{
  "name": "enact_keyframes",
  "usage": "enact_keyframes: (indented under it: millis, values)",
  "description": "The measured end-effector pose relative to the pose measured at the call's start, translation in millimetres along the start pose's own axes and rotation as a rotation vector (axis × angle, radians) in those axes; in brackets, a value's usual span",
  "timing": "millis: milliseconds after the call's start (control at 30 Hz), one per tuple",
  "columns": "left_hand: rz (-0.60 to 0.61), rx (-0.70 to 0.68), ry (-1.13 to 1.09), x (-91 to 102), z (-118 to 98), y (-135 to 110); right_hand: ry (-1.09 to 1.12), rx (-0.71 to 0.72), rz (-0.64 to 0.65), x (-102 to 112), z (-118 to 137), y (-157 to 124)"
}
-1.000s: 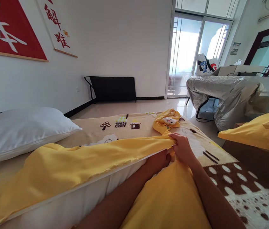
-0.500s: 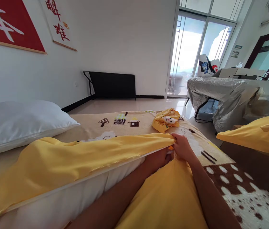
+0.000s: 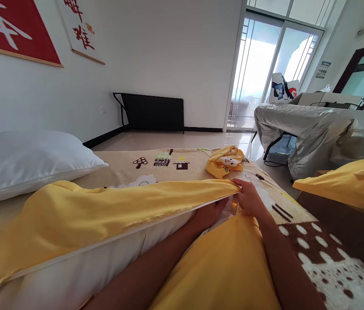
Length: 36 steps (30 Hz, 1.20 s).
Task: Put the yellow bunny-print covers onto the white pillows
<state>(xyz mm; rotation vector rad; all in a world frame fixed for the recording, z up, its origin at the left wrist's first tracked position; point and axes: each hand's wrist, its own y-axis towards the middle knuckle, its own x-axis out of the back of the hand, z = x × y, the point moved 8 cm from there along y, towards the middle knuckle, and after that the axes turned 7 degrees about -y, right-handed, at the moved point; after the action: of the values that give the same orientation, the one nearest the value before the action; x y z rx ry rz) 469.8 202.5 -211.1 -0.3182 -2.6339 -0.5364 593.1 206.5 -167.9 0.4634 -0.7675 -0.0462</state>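
Note:
A white pillow (image 3: 111, 262) lies in front of me, partly inside a yellow pillowcase (image 3: 81, 211). My right hand (image 3: 249, 198) pinches the pillowcase's far corner, fingers closed on the cloth. My left hand (image 3: 209, 213) reaches under the yellow cloth against the pillow's end; its fingers are mostly hidden. Yellow cloth (image 3: 220, 271) also lies between my forearms.
A second white pillow (image 3: 30, 159) rests at the left on the patterned beige blanket (image 3: 301, 232). A crumpled yellow cloth with a cartoon print (image 3: 223, 161) lies further back. A yellow pillow (image 3: 346, 181) sits at the right, a covered table (image 3: 314, 125) behind it.
My hands have stayed at the pillowcase's corner, shifting only slightly. The view has tipped up a little.

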Motion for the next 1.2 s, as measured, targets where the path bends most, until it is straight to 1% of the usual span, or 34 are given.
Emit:
enact_keyframes:
  millis: [200,367,467,567,667,733,833,933,1000,1100,1200]
  values:
    - [0.013,-0.02,0.024,-3.8,1,0,0.009,-0.027,-0.026,0,-4,0]
    - [0.066,-0.062,0.031,-10.7,-2,3,0.063,0.009,-0.002,-3,-3,1]
    - [0.066,-0.066,0.024,-12.2,-2,5,0.101,0.022,0.009,-5,-4,2]
    - [0.009,-0.028,0.004,-8.6,2,7,0.106,0.023,0.008,-5,-2,1]
    - [-0.047,0.018,-0.033,-4.5,8,6,-0.001,0.0,-0.055,2,2,-2]
    - [-0.053,0.027,-0.072,-3.6,10,5,-0.094,-0.002,-0.098,7,6,-4]
    - [-0.036,0.023,-0.139,-2.9,8,2,-0.165,-0.01,-0.099,9,10,-5]
    - [-0.014,0.018,-0.195,-1.4,3,-1,-0.169,-0.031,-0.075,8,10,-5]
    - [-0.01,0.038,-0.243,-0.2,2,-1,-0.152,-0.021,-0.071,8,11,-5]
    - [-0.033,0.095,-0.321,0.7,6,1,-0.124,-0.004,-0.07,7,10,-5]
    - [-0.06,0.125,-0.341,-0.9,11,7,-0.087,-0.001,-0.059,3,8,-4]
